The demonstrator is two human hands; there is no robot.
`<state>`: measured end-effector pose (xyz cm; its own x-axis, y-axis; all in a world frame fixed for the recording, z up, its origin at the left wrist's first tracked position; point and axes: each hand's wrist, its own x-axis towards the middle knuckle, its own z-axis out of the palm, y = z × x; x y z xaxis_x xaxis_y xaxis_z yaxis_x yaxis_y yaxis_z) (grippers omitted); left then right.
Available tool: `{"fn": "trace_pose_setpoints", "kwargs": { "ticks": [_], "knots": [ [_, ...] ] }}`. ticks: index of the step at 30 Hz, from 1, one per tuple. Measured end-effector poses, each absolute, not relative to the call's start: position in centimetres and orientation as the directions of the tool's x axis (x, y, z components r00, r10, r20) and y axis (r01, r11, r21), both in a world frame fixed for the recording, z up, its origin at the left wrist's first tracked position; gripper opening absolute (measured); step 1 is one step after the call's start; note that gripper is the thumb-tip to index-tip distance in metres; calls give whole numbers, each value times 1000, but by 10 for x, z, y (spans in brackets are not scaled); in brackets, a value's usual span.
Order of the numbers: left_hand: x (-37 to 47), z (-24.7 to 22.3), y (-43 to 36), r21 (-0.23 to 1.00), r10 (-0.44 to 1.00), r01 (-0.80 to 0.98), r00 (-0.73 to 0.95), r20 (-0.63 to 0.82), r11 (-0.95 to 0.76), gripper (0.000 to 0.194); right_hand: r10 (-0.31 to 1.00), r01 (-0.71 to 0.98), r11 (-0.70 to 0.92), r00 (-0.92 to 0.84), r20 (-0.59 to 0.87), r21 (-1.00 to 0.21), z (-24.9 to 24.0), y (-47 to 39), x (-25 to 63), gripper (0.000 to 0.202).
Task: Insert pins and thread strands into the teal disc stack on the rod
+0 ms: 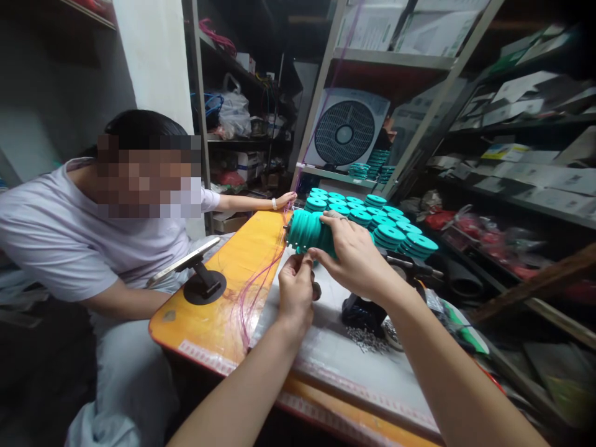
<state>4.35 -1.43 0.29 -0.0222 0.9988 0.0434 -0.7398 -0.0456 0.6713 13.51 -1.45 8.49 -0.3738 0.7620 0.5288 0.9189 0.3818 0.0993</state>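
A row of teal discs (307, 228), packed face to face like a thick roll, lies on its side above the table. My right hand (351, 251) curls over its right part, fingers on top and thumb underneath. Just below the roll is my left hand (298, 282), its thumb and fingers pinched together near the right thumb. Whatever sits in that pinch is too small or hidden. Small pale tips show along the roll's lower left edge. Thin purple wires (246, 298) trail from the roll's left end across the orange table.
Several stacks of teal discs (388, 234) stand behind my right hand. Small metal pieces (365, 340) lie near a black tool (410, 266). At left sits a person (69, 230), one hand (285, 200) at the wires, beside a device on a stand (205, 285). A fan (345, 131) stands behind.
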Motion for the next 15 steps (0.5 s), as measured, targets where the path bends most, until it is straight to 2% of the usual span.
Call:
{"fn": "trace_pose_setpoints", "kwargs": {
  "ticks": [10,12,15],
  "knots": [
    [41,8,-17,680,999,-734,31,45,-8,29,859,963,227,-267,436,143,97,-5,122,59],
    [37,3,-20,678,998,-735,45,49,-1,30,848,958,245,-285,447,148,95,-6,125,61],
    [25,-9,-30,731,996,-679,-4,93,-70,34,789,928,357,-359,498,104,89,-14,128,65]
  ]
}}
